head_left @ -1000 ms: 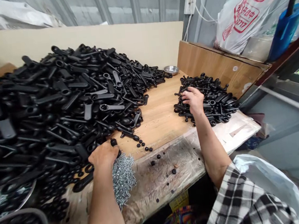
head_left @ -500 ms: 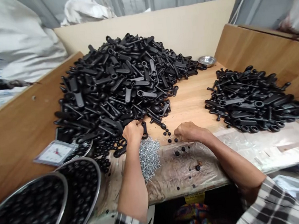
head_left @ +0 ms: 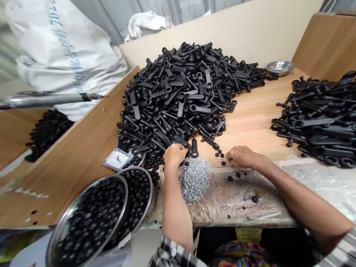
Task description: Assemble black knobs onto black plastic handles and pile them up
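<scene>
Left hand (head_left: 175,154) at the near edge of the large pile of black handles (head_left: 180,95), beside the heap of screws (head_left: 195,180). Fingers bent inward; tips partly hidden, so cannot tell whether they grip a part. Right hand (head_left: 241,157) low over the wooden board (head_left: 252,118), just right of some small black caps (head_left: 219,152); fingers curled under, contents and closure not visible. One handle (head_left: 194,148) lies just behind the screws, ring end toward the person. Second pile of handles (head_left: 325,132) to the right, well apart from the first. Judgement on technique: the handles look tangled, so drawing one out by a free end should disturb fewer neighbours. Left wrist best kept raised, since a dragged forearm could scatter screws. Caps look small and likely to roll; a fingertip pinch from above seems safer than a sideways sweep.
</scene>
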Demonstrator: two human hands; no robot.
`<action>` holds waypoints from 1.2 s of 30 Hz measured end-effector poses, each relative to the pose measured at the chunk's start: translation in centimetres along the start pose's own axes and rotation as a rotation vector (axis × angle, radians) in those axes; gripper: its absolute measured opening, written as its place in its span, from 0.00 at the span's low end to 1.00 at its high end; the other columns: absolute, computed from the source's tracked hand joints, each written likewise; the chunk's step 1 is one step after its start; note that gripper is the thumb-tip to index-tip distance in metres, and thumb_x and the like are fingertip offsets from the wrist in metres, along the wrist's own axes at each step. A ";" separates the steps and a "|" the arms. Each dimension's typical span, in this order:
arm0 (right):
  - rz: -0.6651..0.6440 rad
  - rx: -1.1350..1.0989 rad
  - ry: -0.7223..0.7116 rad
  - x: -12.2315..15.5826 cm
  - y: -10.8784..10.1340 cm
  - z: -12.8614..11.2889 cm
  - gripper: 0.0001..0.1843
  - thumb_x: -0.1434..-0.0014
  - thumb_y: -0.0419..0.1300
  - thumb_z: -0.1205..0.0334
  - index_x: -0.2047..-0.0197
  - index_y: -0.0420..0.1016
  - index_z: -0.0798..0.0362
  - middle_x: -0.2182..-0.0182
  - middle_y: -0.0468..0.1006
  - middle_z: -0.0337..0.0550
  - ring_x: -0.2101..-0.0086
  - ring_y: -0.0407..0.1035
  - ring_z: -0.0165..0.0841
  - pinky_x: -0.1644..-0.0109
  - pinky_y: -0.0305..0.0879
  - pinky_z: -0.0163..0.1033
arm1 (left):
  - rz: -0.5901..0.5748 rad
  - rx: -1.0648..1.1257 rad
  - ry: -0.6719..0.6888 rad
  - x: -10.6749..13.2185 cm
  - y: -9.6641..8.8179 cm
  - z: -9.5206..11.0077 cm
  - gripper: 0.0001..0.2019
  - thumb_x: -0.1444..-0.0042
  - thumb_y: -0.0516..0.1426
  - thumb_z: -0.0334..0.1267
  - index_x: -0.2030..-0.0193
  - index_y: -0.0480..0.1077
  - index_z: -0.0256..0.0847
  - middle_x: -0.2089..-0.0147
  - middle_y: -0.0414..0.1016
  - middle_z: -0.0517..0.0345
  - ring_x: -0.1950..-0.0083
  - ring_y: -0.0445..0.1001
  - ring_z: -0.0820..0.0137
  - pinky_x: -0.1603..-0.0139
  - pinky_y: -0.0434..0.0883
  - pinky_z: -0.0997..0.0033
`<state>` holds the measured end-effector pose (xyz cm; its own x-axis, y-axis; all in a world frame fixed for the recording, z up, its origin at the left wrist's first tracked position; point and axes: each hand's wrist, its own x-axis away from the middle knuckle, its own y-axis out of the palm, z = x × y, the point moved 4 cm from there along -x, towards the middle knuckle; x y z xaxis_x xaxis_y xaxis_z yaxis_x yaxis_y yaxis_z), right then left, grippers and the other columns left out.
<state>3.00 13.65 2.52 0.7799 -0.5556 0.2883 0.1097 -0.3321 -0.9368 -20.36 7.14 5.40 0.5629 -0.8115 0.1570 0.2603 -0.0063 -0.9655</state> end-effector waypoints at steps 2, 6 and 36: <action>0.010 0.032 0.018 -0.1 0.1 0.6 0.11 0.54 0.54 0.73 0.69 0.77 0.58 0.72 0.76 0.58 0.70 0.70 0.42 0.71 0.57 0.37 | -0.009 -0.044 0.005 1.0 -0.1 -0.7 0.11 0.55 0.52 0.44 0.70 0.74 0.47 0.64 0.75 0.57 0.59 0.71 0.64 0.64 0.64 0.71; 0.009 0.034 0.045 0.2 -0.7 0.7 0.13 0.55 0.53 0.74 0.68 0.77 0.59 0.70 0.76 0.58 0.68 0.70 0.42 0.71 0.57 0.37 | -0.001 -0.149 -0.012 3.3 -0.8 -2.9 0.10 0.57 0.53 0.38 0.70 0.74 0.46 0.65 0.75 0.54 0.59 0.71 0.60 0.64 0.64 0.68; 0.268 -1.920 -0.201 2.9 0.2 2.5 0.16 0.56 0.65 0.59 0.64 0.73 0.58 0.77 0.74 0.41 0.78 0.67 0.26 0.76 0.64 0.29 | -0.152 1.147 0.425 5.1 -0.7 5.1 0.18 0.60 0.55 0.38 0.59 0.68 0.34 0.71 0.72 0.57 0.69 0.71 0.69 0.67 0.67 0.72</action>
<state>6.84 13.89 2.73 0.7223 -0.6901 0.0446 -0.6062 -0.6009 0.5210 -13.67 5.98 7.96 0.2226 -0.9743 -0.0347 0.9596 0.2253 -0.1683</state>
